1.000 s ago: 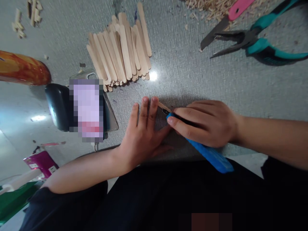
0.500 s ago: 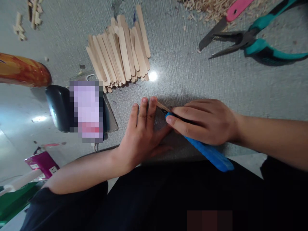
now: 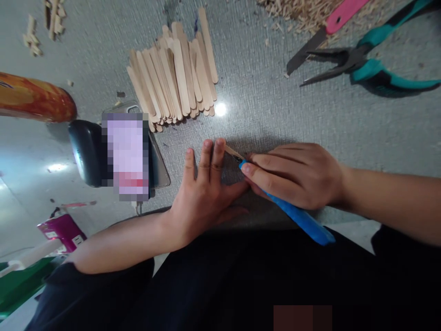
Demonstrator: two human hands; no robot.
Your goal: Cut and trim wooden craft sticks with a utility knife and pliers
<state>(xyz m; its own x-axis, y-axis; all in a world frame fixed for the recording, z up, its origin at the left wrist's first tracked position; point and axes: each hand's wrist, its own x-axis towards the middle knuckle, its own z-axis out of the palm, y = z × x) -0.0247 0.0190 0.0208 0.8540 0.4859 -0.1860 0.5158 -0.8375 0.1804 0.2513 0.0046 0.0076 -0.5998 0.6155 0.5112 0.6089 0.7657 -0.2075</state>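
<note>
My left hand [image 3: 206, 188] lies flat on the grey table [image 3: 262, 110], fingers stretched out and pressing down on a thin wooden stick [image 3: 233, 152]; only the stick's end shows past my fingertips. My right hand [image 3: 292, 174] is wrapped round a blue-handled knife [image 3: 299, 218], whose tip meets the stick just right of my left fingers. The handle sticks out behind my palm over the table's near edge.
A pile of wooden craft sticks [image 3: 175, 78] lies just beyond my hands. A phone [image 3: 129, 154] leans on a black stand to the left. Teal-handled pliers [image 3: 365, 64], a pink-handled blade [image 3: 324, 32] and wood shavings [image 3: 303, 11] lie far right. An orange object [image 3: 34, 99] lies far left.
My hands have stayed in place; the left little finger has spread slightly away from the others. The view has shifted a little.
</note>
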